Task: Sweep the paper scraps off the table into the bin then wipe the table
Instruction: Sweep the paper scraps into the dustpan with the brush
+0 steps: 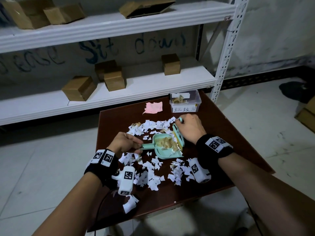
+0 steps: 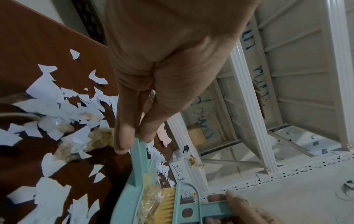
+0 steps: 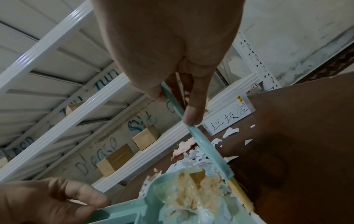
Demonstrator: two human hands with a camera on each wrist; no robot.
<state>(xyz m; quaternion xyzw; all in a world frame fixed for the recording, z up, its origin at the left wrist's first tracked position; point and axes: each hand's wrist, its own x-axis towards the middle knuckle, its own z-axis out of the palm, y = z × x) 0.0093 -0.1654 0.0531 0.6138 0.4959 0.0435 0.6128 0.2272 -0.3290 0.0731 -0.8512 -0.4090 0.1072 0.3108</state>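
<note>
White paper scraps (image 1: 150,169) lie scattered over the dark brown table (image 1: 230,143). A mint-green dustpan (image 1: 162,152) sits mid-table holding tan crumpled scraps and clear wrap. My left hand (image 1: 126,142) grips the dustpan's handle (image 2: 139,160). My right hand (image 1: 189,128) grips the handle of a mint-green brush (image 1: 178,135), whose yellow bristles (image 2: 168,201) stand at the pan's open edge. In the right wrist view the brush handle (image 3: 203,145) runs from my fingers down to the dustpan (image 3: 172,200). A clear plastic bin (image 1: 185,103) with a handwritten label stands at the table's far edge.
A pink cloth (image 1: 154,108) lies left of the bin. White shelving (image 1: 119,92) with several cardboard boxes stands behind the table. Scraps spread left, front and behind the pan; one scrap (image 1: 130,204) lies by the near edge. Tiled floor surrounds the table.
</note>
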